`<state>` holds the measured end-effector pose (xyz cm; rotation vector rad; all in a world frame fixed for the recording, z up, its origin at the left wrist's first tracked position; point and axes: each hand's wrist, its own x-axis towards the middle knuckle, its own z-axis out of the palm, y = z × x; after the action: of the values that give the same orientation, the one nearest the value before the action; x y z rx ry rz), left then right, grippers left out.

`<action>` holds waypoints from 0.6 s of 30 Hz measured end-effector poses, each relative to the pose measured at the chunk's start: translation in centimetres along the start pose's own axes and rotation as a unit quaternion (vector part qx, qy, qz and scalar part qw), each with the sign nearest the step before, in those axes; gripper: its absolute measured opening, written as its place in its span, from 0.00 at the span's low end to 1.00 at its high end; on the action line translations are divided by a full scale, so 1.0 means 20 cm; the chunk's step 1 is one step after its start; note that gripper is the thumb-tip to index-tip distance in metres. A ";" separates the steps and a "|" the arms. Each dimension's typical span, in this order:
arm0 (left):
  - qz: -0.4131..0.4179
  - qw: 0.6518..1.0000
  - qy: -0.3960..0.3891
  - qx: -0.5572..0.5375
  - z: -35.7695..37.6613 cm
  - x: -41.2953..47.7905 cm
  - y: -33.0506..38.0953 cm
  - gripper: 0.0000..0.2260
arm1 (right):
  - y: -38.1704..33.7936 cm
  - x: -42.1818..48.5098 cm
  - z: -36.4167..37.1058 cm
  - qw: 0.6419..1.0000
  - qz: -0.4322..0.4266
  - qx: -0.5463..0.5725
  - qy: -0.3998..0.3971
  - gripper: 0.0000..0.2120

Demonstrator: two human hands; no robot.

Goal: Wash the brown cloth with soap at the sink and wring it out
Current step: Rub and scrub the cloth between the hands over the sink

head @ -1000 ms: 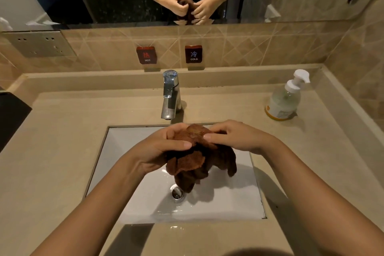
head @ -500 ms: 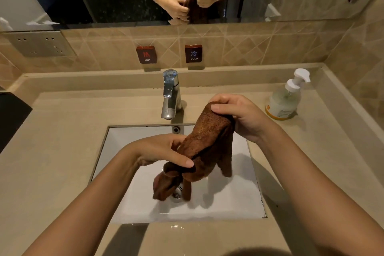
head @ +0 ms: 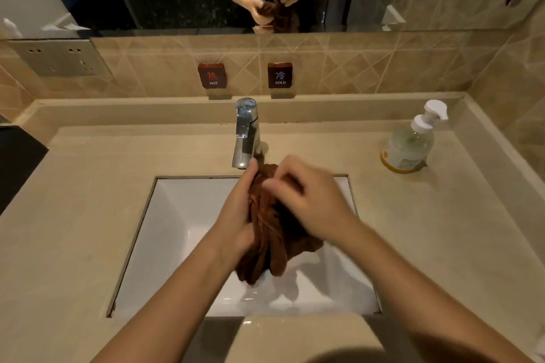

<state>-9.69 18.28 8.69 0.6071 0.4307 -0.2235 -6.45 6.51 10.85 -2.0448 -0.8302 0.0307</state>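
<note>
Brown and bunched lengthwise, the cloth (head: pixel 271 233) is held above the sink (head: pixel 177 230). It is gripped along its left side by the left hand (head: pixel 236 215) and clutched near its top by the blurred right hand (head: pixel 312 203). A tap (head: pixel 246 132) is seen behind the sink, and a soap bottle (head: pixel 408 144) behind it to the right.
</note>
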 end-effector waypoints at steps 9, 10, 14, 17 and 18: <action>0.046 0.992 0.083 0.089 0.07 0.02 -0.04 0.18 | 0.00 -0.01 0.18 0.982 0.061 -0.068 0.164 0.19; 0.047 0.990 0.091 0.093 0.07 0.02 -0.04 0.19 | -0.02 -0.03 0.19 0.984 0.044 -0.089 0.149 0.20; 0.007 0.993 0.085 0.086 0.11 0.01 -0.06 0.15 | 0.08 0.09 0.11 0.977 0.137 -0.023 0.161 0.22; 0.020 0.991 0.073 0.109 0.11 0.03 -0.03 0.18 | 0.06 0.04 0.09 0.976 0.138 0.035 0.166 0.21; 0.028 0.990 0.079 0.110 0.11 0.03 -0.02 0.19 | 0.01 0.00 0.11 0.983 0.098 -0.003 0.157 0.21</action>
<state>-8.52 16.60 9.82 0.8554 0.5447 -0.1703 -7.12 8.03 9.29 -2.0607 -0.4328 -0.1804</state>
